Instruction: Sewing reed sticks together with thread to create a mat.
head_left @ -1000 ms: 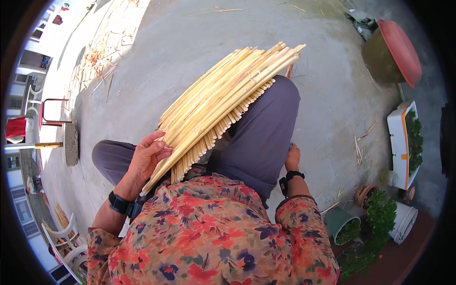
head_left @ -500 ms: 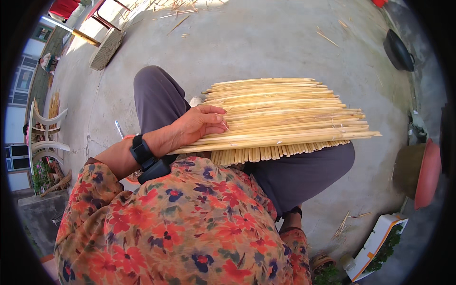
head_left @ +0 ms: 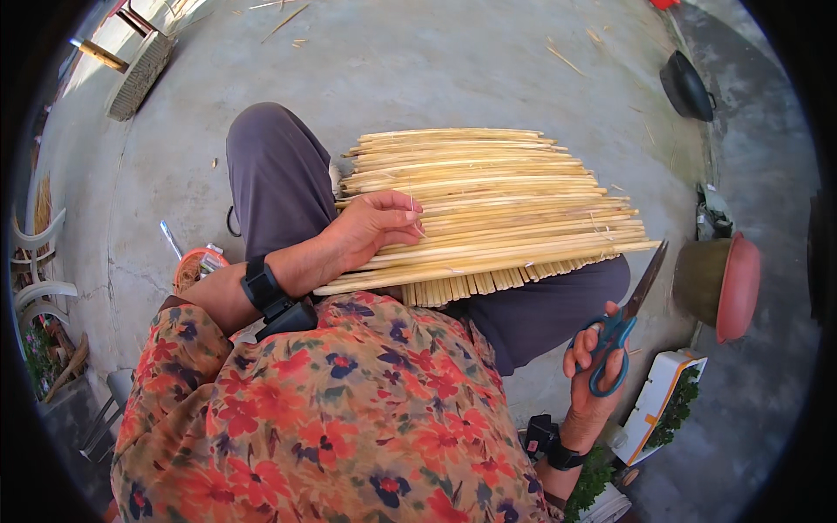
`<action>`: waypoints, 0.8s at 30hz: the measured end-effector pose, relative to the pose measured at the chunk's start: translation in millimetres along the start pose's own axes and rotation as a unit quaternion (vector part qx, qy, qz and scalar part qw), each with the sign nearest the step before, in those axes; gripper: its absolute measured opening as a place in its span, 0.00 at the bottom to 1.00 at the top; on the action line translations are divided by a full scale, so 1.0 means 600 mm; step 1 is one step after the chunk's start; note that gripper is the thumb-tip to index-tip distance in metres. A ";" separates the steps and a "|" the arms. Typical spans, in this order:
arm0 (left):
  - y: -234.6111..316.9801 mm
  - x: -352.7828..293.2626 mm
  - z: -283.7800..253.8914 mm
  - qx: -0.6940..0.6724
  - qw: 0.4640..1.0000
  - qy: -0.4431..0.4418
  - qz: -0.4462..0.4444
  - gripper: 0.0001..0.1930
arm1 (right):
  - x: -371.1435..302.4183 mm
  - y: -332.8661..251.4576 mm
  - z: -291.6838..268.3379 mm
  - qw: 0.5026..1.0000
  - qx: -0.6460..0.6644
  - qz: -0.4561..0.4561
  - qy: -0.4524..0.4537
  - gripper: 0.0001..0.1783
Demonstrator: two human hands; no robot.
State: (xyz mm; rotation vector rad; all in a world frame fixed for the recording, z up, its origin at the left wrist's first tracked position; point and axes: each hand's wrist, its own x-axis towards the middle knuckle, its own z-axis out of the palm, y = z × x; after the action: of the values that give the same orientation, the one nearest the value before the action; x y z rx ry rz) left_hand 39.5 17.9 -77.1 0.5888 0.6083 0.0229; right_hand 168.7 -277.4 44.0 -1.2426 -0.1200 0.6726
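Observation:
A mat of pale yellow stalks (head_left: 488, 196) lies across my lap, a second layer of stalk ends showing under its near edge. Over its left part, my left hand (head_left: 370, 228) pinches a thin white thread (head_left: 413, 200) between thumb and fingers. To the right of the mat, my right hand (head_left: 597, 370) holds scissors (head_left: 621, 327) with blue-green handles, fingers through the loops. Their dark blades point up and away, near the right tips of the stalks, and look closed together.
At my left stands an orange basket (head_left: 199, 266) with small items. On the right are a black basin (head_left: 686, 87), a reddish basin (head_left: 739, 288) against a brownish pot, and a white box of green plants (head_left: 645, 436). A concrete block (head_left: 141, 74) lies far left; loose stalks litter the floor.
My right hand has come up from below on the right, bringing scissors into view. The left hand keeps its pinch on the thread. The whole view has shifted somewhat.

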 end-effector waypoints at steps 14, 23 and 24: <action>-0.019 -0.004 0.014 0.193 0.972 0.006 0.136 0.04 | 0.069 0.013 0.111 0.847 -0.215 0.403 -0.273 0.29; -0.025 -0.007 0.022 0.176 0.976 -0.003 0.127 0.05 | 0.084 0.025 0.113 0.824 -0.207 0.470 -0.240 0.30; -0.026 -0.007 0.022 0.175 0.976 -0.003 0.128 0.05 | 0.084 0.027 0.112 0.829 -0.199 0.468 -0.233 0.30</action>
State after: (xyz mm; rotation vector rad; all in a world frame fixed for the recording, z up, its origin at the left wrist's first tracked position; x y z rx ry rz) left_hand 41.2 -2.6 -74.1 1.0068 0.5292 0.1593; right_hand 173.3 -191.9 39.2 -1.4909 -0.0431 1.8903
